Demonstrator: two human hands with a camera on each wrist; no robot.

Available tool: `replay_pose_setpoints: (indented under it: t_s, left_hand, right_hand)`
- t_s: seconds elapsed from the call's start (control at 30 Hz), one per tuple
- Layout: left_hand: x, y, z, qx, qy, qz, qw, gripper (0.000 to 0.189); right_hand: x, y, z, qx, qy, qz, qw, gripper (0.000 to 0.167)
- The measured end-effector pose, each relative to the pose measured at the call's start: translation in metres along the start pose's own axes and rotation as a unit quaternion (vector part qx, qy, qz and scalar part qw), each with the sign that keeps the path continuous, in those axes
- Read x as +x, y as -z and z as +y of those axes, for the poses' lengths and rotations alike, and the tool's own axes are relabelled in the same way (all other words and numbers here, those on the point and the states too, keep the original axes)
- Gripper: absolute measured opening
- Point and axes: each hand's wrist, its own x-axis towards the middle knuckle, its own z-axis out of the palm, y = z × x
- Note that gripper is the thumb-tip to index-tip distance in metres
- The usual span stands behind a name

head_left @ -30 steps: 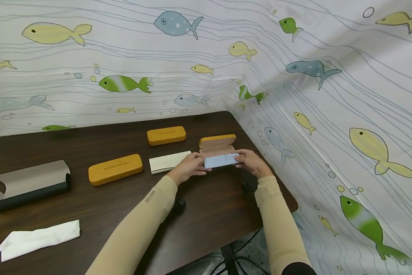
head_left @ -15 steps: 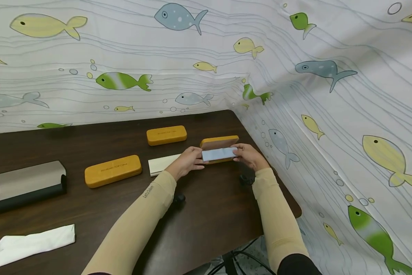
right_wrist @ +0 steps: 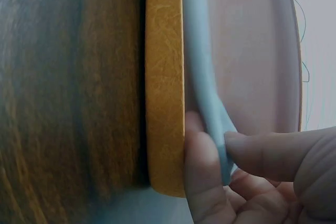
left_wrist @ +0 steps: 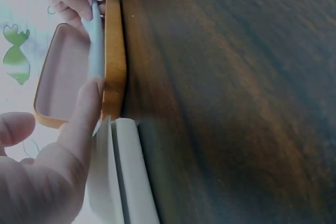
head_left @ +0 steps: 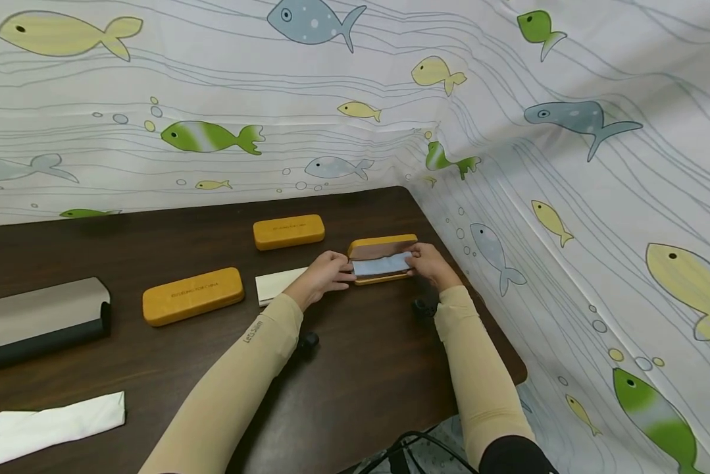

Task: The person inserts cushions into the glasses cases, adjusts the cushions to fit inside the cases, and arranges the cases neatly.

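A folded light blue cloth [head_left: 381,265] lies along the opening of a yellow glasses case [head_left: 384,282] whose lid stands raised, showing a pinkish lining. At the cloth's right end my right hand [head_left: 430,264] pinches it between thumb and forefinger, clearest in the right wrist view, where the fingers [right_wrist: 207,156] dip inside the case's rim. My left hand [head_left: 325,275] is at the other end. Its straight forefinger touches the cloth [left_wrist: 96,45], while the thumb stands apart. A folded cream-coloured item [head_left: 278,284] lies beside the left hand, partly hidden by it.
Two closed yellow glasses cases, one at the back [head_left: 289,232] and one at centre left [head_left: 193,295], lie on the dark wooden table [head_left: 355,395]. Further left are an open dark case [head_left: 47,322] with grey lining and a white folded cloth [head_left: 58,421]. A fish-patterned curtain surrounds the table.
Both hands have carried the blue cloth back from in front of the case and down into its opening. The left thumb now stands off the cloth. The head view has shifted slightly right.
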Motion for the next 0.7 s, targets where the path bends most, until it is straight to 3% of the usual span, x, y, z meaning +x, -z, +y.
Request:
replay_pose_setpoints:
  t_s: [0.3, 0.7]
  left_hand:
    - [0.0, -0.001, 0.0, 0.038, -0.008, 0.011, 0.9992, 0.035]
    - [-0.001, -0.002, -0.001, 0.046, -0.01, 0.01, 0.9989, 0.032]
  right_hand:
    - [-0.004, -0.003, -0.005, -0.061, 0.02, 0.024, 0.9976, 0.036]
    - [-0.011, -0.001, -0.008, -0.053, 0.025, 0.036, 0.9976, 0.04]
